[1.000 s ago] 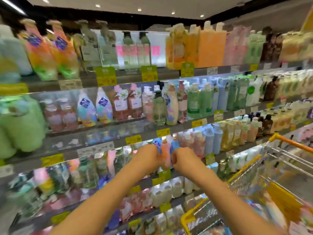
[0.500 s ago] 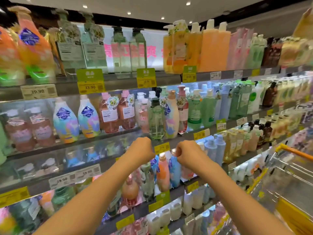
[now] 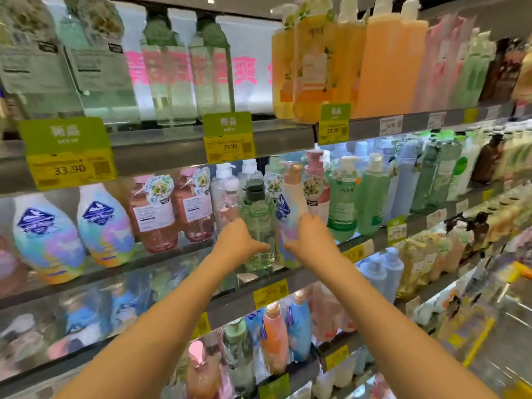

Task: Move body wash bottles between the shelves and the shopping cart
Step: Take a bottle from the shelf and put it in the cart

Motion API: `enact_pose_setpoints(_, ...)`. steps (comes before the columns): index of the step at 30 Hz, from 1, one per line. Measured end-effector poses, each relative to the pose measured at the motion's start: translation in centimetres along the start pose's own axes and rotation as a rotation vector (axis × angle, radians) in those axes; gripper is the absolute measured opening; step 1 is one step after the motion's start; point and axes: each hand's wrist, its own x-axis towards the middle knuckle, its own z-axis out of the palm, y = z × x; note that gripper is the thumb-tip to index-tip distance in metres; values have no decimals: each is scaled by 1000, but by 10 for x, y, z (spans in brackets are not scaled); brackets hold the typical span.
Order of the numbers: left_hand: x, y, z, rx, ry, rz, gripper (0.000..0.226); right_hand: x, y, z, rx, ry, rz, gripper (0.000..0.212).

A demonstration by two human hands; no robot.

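Two bottles stand side by side on the middle shelf [image 3: 161,256], and I have a hand on each. My left hand [image 3: 239,244] curls around the clear green bottle [image 3: 257,226] low on its body. My right hand [image 3: 309,240] wraps the pastel bottle [image 3: 289,208] near its middle. I think both are full, so they will feel heavy, and the smooth plastic may slip. Holding the fat part, not the pump top, seems safest. The yellow cart [image 3: 489,321] waits down at my right.
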Motion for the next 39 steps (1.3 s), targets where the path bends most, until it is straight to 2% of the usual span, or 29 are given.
enact_pose_setpoints(2, 14, -5, 2, -65, -12, -11, 28, 16, 1, 11, 23, 48, 27, 60)
enact_pose_setpoints(3, 21, -6, 3, -107, -1, -22, 30, 24, 2, 16, 32, 62, 45, 65)
enact_pose_setpoints(5, 37, -8, 5, -218, 97, -45, 56, 37, 2, 21, 66, 89, 86, 68)
enact_pose_setpoints(7, 50, -10, 7, -216, 168, -45, 82, 46, 3, 25, 99, 115, 121, 65)
enact_pose_setpoints(10, 48, -8, 8, -171, 171, -20, 95, 51, 4, 32, 139, 168, 156, 65)
enact_pose_setpoints(16, 46, -13, 10, -430, 151, 62, 93, 51, 9, 33, 234, 220, 190, 59)
enact_pose_setpoints(19, 35, -16, 9, -435, 174, 112, 87, 41, 9, 32, 278, 272, 169, 56)
enact_pose_setpoints(21, 22, -13, 5, -410, 184, 218, 78, 30, 8, 29, 313, 315, 133, 57)
enact_pose_setpoints(24, 2, -1, -3, -407, 118, 299, 57, 14, 5, 13, 338, 382, 109, 60)
enact_pose_setpoints(25, -4, 4, -7, -423, 134, 316, 59, 7, 3, 4, 343, 398, 101, 61)
enact_pose_setpoints(27, -13, 14, -12, -454, 147, 321, 80, -6, 3, -14, 348, 415, 98, 61)
enact_pose_setpoints(29, -28, 26, -10, -475, 121, 335, 90, -26, 8, -31, 347, 426, 110, 61)
enact_pose_setpoints(34, -85, 69, 10, -483, 75, 433, 94, -102, 39, -77, 360, 437, 113, 54)
enact_pose_setpoints(39, -152, 110, 49, -525, 9, 431, 98, -192, 88, -115, 276, 403, 166, 52)
